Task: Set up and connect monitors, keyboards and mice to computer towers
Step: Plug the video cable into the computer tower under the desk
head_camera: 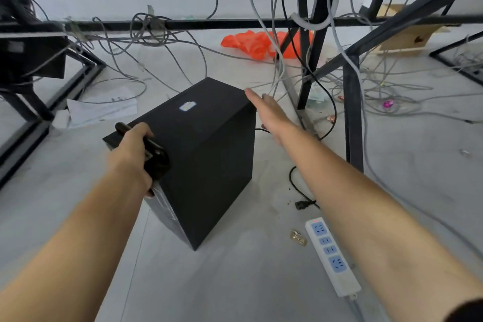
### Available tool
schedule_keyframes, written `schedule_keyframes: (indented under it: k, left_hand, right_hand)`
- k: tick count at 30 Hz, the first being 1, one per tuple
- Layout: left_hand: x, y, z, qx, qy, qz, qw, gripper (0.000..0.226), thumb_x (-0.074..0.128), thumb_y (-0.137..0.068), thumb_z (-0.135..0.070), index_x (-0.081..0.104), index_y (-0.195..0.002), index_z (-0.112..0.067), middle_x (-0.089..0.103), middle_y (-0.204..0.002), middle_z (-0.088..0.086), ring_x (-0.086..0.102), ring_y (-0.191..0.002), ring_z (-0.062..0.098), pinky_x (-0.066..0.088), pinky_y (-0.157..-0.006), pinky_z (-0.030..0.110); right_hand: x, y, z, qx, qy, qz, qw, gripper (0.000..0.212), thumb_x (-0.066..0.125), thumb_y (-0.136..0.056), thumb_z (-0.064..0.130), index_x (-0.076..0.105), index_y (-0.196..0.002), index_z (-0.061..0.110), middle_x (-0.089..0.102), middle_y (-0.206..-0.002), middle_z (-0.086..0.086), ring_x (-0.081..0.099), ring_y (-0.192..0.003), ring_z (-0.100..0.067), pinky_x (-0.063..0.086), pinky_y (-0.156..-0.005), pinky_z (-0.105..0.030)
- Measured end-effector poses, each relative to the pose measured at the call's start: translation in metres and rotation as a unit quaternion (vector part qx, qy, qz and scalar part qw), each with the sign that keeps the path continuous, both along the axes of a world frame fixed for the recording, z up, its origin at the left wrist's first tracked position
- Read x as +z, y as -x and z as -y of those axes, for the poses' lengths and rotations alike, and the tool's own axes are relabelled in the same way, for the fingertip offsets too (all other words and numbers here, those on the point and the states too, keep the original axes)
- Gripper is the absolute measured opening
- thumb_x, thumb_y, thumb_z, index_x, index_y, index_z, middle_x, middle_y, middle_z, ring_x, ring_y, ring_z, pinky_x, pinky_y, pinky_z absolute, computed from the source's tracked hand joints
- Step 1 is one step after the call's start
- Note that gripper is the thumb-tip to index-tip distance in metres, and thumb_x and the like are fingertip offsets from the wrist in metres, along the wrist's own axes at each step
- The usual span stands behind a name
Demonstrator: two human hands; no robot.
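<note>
- The black computer tower stands on the grey floor in the middle of the view, between the black metal desk frames. A small pale sticker sits on its top face.
- The left hand is at the tower's near left top edge. Its fingers are curled tightly round a black handle-like piece; I cannot tell whether this piece belongs to the case or is a separate item.
- The right hand reaches along the tower's right top edge, towards the far corner. Its fingers are straight and pressed together, with the palm facing the case and holding nothing. The hand is blurred, so I cannot tell whether it touches the tower or is just beside it.
- A black power cord lies on the floor just right of the tower, with its plug lying loose.
- Nearer the person lies a white power strip with blue sockets, partly under the right forearm. A small gold wrapper lies just beside it.
- Loose sheets of paper lie on the floor to the left of the tower.
- Grey cables hang from the frame's crossbar and trail over the floor behind the tower.
- An orange plastic bag lies further back, close to the wall, and a piece of cardboard is at the far right.
</note>
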State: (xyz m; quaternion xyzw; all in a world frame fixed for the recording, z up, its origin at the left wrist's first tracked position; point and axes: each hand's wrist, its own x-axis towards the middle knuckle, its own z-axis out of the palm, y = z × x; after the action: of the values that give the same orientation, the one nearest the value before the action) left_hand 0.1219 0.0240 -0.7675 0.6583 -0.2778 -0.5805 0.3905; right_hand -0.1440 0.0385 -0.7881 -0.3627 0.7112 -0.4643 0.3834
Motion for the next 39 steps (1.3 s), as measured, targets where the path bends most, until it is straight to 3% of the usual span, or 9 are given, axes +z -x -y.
schedule_keyframes:
  k: [6, 10, 14, 17, 21, 24, 27, 33, 39]
  left_hand:
    - [-0.004, 0.009, -0.011, 0.018, 0.015, -0.034, 0.999, 0.09, 0.067, -0.037, -0.031, 0.059, -0.127, -0.019, 0.068, -0.114, 0.009, 0.067, -0.094, 0.031, 0.053, -0.061, 0.053]
    - [-0.002, 0.035, -0.029, 0.016, 0.04, -0.059, 0.997, 0.074, 0.066, -0.053, -0.023, 0.055, -0.126, -0.014, 0.058, -0.089, 0.007, 0.058, -0.073, 0.026, 0.05, -0.052, 0.037]
    - [-0.001, 0.071, -0.047, 0.003, 0.051, -0.083, 0.995, 0.059, 0.068, -0.065, -0.017, 0.051, -0.121, -0.013, 0.056, -0.087, 0.007, 0.056, -0.071, 0.024, 0.051, -0.056, 0.032]
    - [0.001, 0.091, -0.054, -0.01, 0.042, -0.096, 0.994, 0.058, 0.068, -0.065, -0.016, 0.054, -0.121, -0.013, 0.057, -0.086, 0.006, 0.056, -0.073, 0.023, 0.049, -0.052, 0.03]
    - [0.001, 0.101, -0.049, -0.03, 0.024, -0.107, 0.993, 0.061, 0.068, -0.062, -0.019, 0.059, -0.122, -0.012, 0.059, -0.089, 0.006, 0.059, -0.074, 0.027, 0.049, -0.044, 0.032]
    - [-0.005, 0.098, -0.046, -0.035, 0.017, -0.126, 0.991, 0.07, 0.067, -0.053, -0.022, 0.06, -0.122, -0.015, 0.06, -0.091, 0.006, 0.062, -0.078, 0.029, 0.056, -0.057, 0.046]
    - [-0.014, 0.084, -0.048, -0.021, 0.015, -0.151, 0.988, 0.063, 0.067, -0.047, -0.023, 0.061, -0.109, -0.018, 0.059, -0.089, 0.004, 0.06, -0.079, 0.026, 0.055, -0.077, 0.054]
    - [-0.021, 0.036, -0.052, -0.003, 0.043, -0.174, 0.984, 0.003, 0.056, -0.072, -0.019, 0.058, -0.075, -0.021, 0.062, -0.067, -0.003, 0.061, -0.063, 0.021, 0.055, -0.071, 0.035]
    - [-0.038, -0.005, -0.048, 0.001, 0.063, -0.16, 0.985, 0.008, 0.052, -0.08, -0.021, 0.06, -0.082, -0.019, 0.063, -0.069, -0.002, 0.065, -0.062, 0.021, 0.055, -0.063, 0.029]
  right_hand:
    - [-0.028, -0.008, -0.008, -0.033, 0.078, 0.064, 0.994, 0.08, 0.074, -0.07, 0.07, 0.048, -0.132, 0.028, 0.062, -0.122, 0.012, 0.06, -0.111, -0.009, 0.05, -0.089, -0.028]
    - [-0.032, 0.014, -0.026, -0.07, 0.091, 0.051, 0.992, 0.086, 0.08, -0.065, 0.067, 0.043, -0.13, 0.026, 0.061, -0.122, 0.011, 0.061, -0.108, -0.008, 0.053, -0.091, -0.03]
    - [-0.022, 0.041, -0.047, -0.101, 0.096, 0.054, 0.989, 0.079, 0.085, -0.068, 0.056, 0.046, -0.126, 0.02, 0.064, -0.116, 0.009, 0.066, -0.102, -0.008, 0.055, -0.075, -0.023]
    - [-0.016, 0.062, -0.058, -0.13, 0.09, 0.046, 0.986, 0.066, 0.087, -0.068, 0.051, 0.05, -0.113, 0.02, 0.067, -0.11, 0.005, 0.068, -0.098, -0.012, 0.058, -0.083, -0.034]
    - [-0.008, 0.074, -0.063, -0.15, 0.064, 0.021, 0.986, 0.089, 0.09, -0.049, 0.062, 0.054, -0.117, 0.019, 0.071, -0.108, 0.005, 0.072, -0.092, -0.015, 0.061, -0.081, -0.038]
    - [0.0, 0.074, -0.062, -0.149, 0.062, -0.009, 0.987, 0.093, 0.09, -0.043, 0.065, 0.058, -0.117, 0.019, 0.072, -0.105, 0.007, 0.072, -0.09, -0.013, 0.061, -0.081, -0.038]
    - [0.015, 0.06, -0.058, -0.135, 0.064, -0.06, 0.987, 0.089, 0.088, -0.053, 0.063, 0.048, -0.118, 0.018, 0.066, -0.109, 0.008, 0.067, -0.097, -0.013, 0.058, -0.086, -0.039]
    - [0.044, 0.01, -0.044, -0.046, 0.111, -0.176, 0.977, 0.074, 0.07, -0.071, 0.073, 0.048, -0.12, 0.023, 0.059, -0.118, 0.012, 0.056, -0.109, -0.011, 0.047, -0.093, -0.033]
    - [0.035, -0.018, -0.05, 0.031, 0.181, -0.299, 0.937, 0.065, 0.046, -0.09, 0.07, 0.045, -0.14, 0.028, 0.051, -0.138, 0.006, 0.046, -0.13, -0.014, 0.036, -0.109, -0.036]
